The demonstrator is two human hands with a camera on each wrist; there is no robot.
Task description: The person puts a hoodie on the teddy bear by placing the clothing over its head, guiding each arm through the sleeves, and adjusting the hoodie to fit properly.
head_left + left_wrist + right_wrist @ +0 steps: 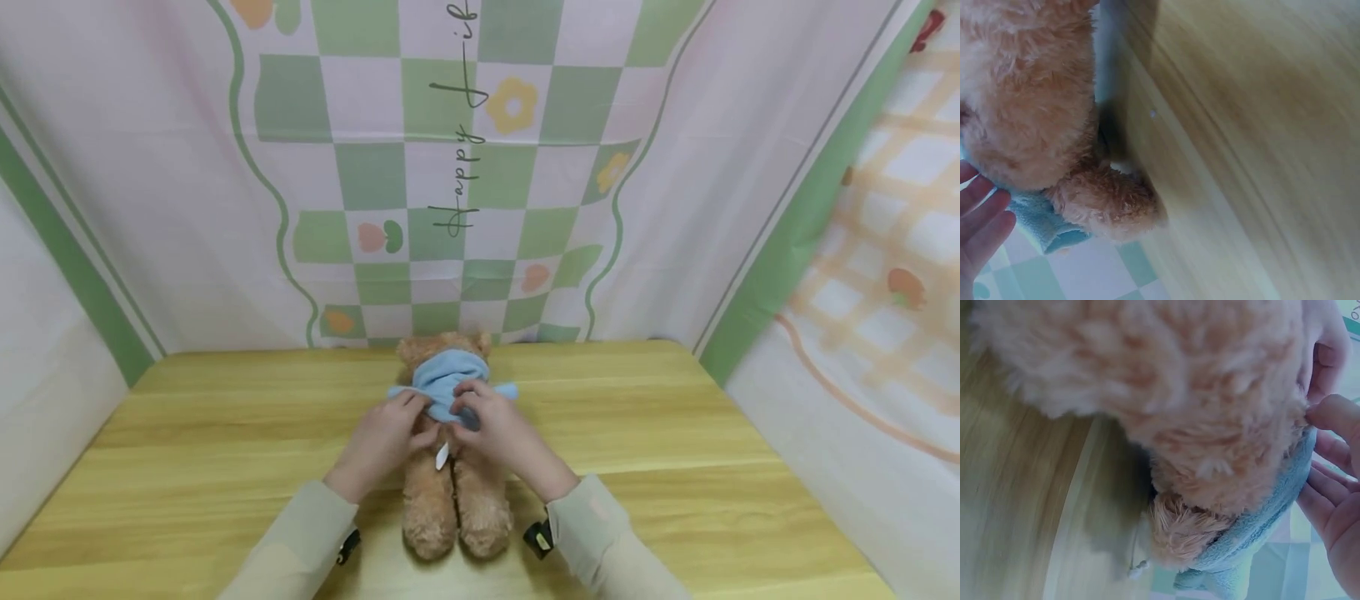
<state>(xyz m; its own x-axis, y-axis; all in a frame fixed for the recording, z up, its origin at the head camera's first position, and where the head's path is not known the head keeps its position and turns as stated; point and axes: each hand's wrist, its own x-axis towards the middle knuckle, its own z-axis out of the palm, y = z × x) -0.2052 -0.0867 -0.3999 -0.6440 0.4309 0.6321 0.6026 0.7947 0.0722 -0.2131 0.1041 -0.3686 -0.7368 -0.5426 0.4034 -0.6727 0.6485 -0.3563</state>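
Note:
A brown plush teddy bear (pixel 483 510) lies on the wooden table, head away from me and legs toward me. Its face is out of sight. Light blue clothing (pixel 450 371) covers its upper body, with a sleeve out to each side. My left hand (pixel 386 437) pinches the lower edge of the clothing from the left. On the right, my right hand (pixel 504 429) holds the same edge between thumb and fingers, close to the other hand. The blue cloth (pixel 1272 509) runs under my right fingers in the right wrist view. Below the hands a white tag (pixel 442 456) sticks out.
The wooden table (pixel 660 450) reaches out on both sides of the bear. Behind its far edge hangs a green-and-white checked curtain (pixel 367 175) with printed flowers and lettering. More patterned cloth (pixel 862 292) hangs on the right.

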